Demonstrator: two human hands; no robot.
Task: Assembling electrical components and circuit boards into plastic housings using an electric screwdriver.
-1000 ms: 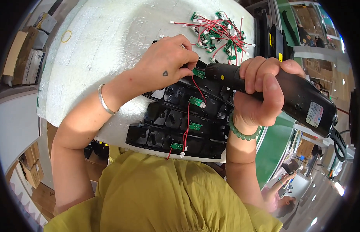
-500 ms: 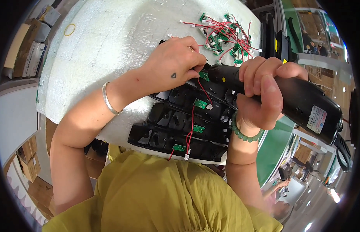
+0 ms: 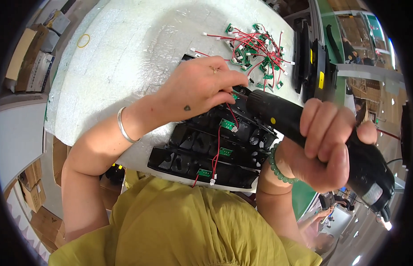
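My right hand (image 3: 324, 148) is wrapped round a black electric screwdriver (image 3: 277, 116), its nose tilted toward my left fingers. My left hand (image 3: 199, 86) is closed in a pinch beside the screwdriver's tip, above the farther black plastic strips. What the pinch holds is hidden by the fingers. Several black plastic strips (image 3: 185, 163) lie side by side before me. Small green circuit boards (image 3: 226, 124) sit on them, with red and black leads (image 3: 217, 153) ending in white plugs. A green board partly shows under my left fingertips.
A heap of green boards with red wires (image 3: 264, 51) lies at the far right of the white, foam-covered table (image 3: 126, 48). A yellow rubber band (image 3: 83, 41) lies far left. Black parts (image 3: 317, 73) stand along the right edge; cardboard boxes (image 3: 26, 62) stand left. Another person's arm (image 3: 319, 216) shows lower right.
My right hand has moved right and nearer me, swinging the screwdriver's rear end down. My left hand has shifted slightly right and nearer, still pinched by the tip.
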